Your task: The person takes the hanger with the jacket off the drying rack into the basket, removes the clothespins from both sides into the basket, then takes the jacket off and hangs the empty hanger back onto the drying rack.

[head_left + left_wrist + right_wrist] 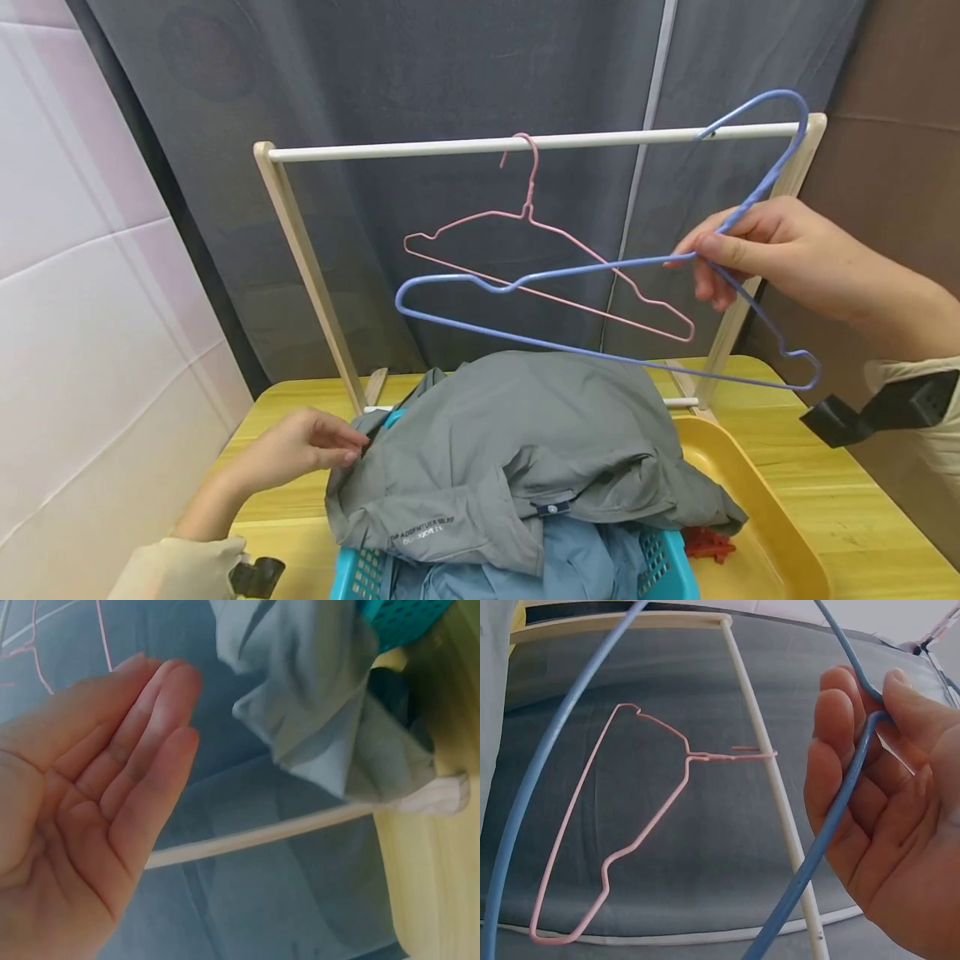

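My right hand [780, 258] pinches a blue wire hanger [592, 353] near the base of its hook, between thumb and fingers. The hanger is raised above the clothes, its hook at the level of the rack's bar. In the right wrist view, the blue hanger [802, 874] crosses the fingers of that hand [889, 780]. My left hand [300, 454] is at the left edge of a grey garment [525, 433] with printed lettering. The left wrist view shows this hand [112, 780] with loosely extended fingers and nothing in them, apart from the grey cloth [307, 697].
A pink hanger [566, 300] hangs from the white bar [405, 150] of a wooden-legged rack. Under the grey garment, a teal basket [678, 567] holds blue clothing [517, 575]. A yellow tray [780, 517] with a red object [705, 543] is at the right on the wooden table [892, 517].
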`<act>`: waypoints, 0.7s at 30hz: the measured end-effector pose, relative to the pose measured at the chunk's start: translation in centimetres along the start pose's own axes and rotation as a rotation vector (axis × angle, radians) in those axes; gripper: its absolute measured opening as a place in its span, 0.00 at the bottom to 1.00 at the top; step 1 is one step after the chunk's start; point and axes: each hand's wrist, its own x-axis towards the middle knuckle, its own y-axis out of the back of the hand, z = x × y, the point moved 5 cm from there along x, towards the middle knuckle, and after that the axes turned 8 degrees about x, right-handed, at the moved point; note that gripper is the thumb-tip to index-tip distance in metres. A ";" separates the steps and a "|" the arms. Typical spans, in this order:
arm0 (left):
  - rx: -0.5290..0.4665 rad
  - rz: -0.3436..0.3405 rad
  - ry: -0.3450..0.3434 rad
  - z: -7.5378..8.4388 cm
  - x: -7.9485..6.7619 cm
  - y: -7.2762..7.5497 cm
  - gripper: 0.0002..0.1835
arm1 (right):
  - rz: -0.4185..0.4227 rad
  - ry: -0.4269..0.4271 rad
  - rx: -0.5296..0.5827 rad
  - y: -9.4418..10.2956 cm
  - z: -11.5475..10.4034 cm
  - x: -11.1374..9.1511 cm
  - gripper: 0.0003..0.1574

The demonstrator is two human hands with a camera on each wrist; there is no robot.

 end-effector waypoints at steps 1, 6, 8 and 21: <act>0.017 0.023 0.002 0.0 0.1 0.5 0.14 | -0.006 -0.004 -0.019 0.1 0.0 0.0 0.15; 0.148 0.153 0.018 -0.1 0.8 3.2 0.13 | -0.032 0.019 -0.004 0.7 0.3 -0.3 0.16; 0.198 0.197 0.039 -0.1 1.0 4.2 0.13 | -0.037 0.027 0.036 1.0 0.5 -0.4 0.16; 0.297 0.290 0.149 -0.4 2.1 9.0 0.16 | -0.075 -0.048 -0.098 2.2 1.6 -1.1 0.15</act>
